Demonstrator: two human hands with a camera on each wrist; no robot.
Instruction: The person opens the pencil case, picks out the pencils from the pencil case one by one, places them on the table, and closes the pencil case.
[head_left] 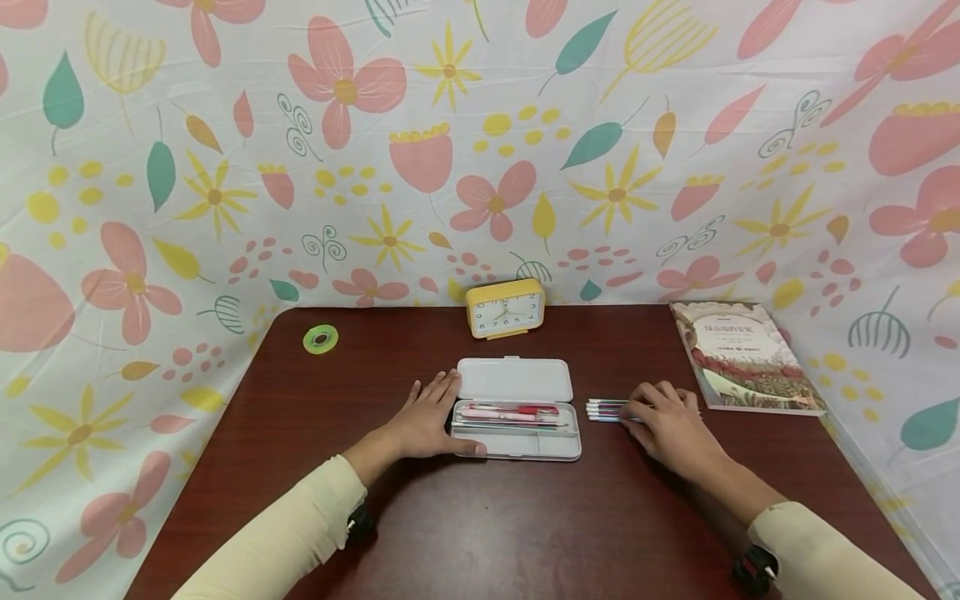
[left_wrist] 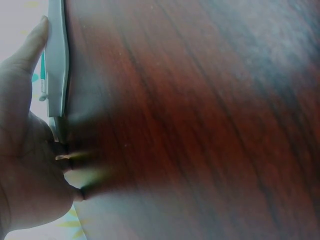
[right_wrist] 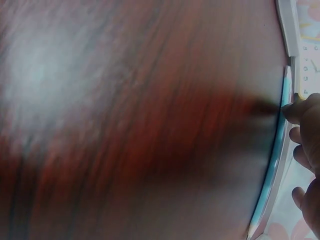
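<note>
A white pencil case (head_left: 517, 456) lies with its lid (head_left: 513, 380) folded back; a red pen (head_left: 538, 410), pink pens and pencils fill its rear compartment. My left hand (head_left: 431, 417) rests at the case's left end, fingers spread and thumb (left_wrist: 37, 45) lying along the front rim. Right of the case, several pencils (head_left: 603, 409) lie side by side on the table. Over them is my right hand (head_left: 671, 429), its thumb and curled fingers gripping them around the middle. In the right wrist view a blue pencil (right_wrist: 272, 172) shows on the near side, and the hand covers the others.
Behind the case stands a yellow alarm clock (head_left: 506, 308). A green tape roll (head_left: 321, 339) lies at the back left. At the back right, a book (head_left: 742, 354) lies close beyond my right hand. A floral cloth (head_left: 465, 167) hangs behind the brown table (head_left: 480, 533).
</note>
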